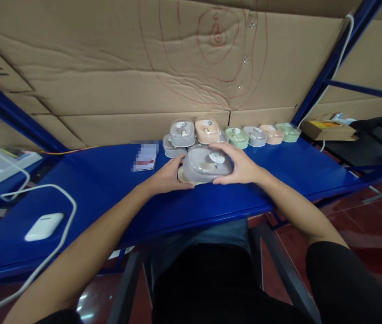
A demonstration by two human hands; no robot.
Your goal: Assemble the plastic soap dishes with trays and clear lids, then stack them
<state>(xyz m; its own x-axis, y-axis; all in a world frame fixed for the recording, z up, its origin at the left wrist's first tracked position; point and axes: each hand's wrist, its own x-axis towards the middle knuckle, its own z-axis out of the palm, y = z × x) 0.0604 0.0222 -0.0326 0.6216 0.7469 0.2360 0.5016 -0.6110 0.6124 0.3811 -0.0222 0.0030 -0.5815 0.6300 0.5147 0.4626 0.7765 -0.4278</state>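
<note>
A grey lidded plastic container (207,164) with a clear top and a round white sticker is held between both hands above the blue table, slightly tilted. My left hand (168,177) closes around its left end. Between that hand and the box a cream-coloured part (182,174) shows, and I cannot tell whether it belongs to the same container. My right hand (243,165) grips the right end, fingers over the far side and thumb at the near lower edge. Just behind, a grey container (182,132) and a peach container (207,130) sit stacked on other containers, partly hidden.
Along the cardboard wall (110,90) stand a green container (237,137), a grey one (254,136), a peach one (272,134) and another green one (288,132). A phone (146,156) lies left on the blue table (103,198), with a white earphone case (44,226) and white cable (71,216).
</note>
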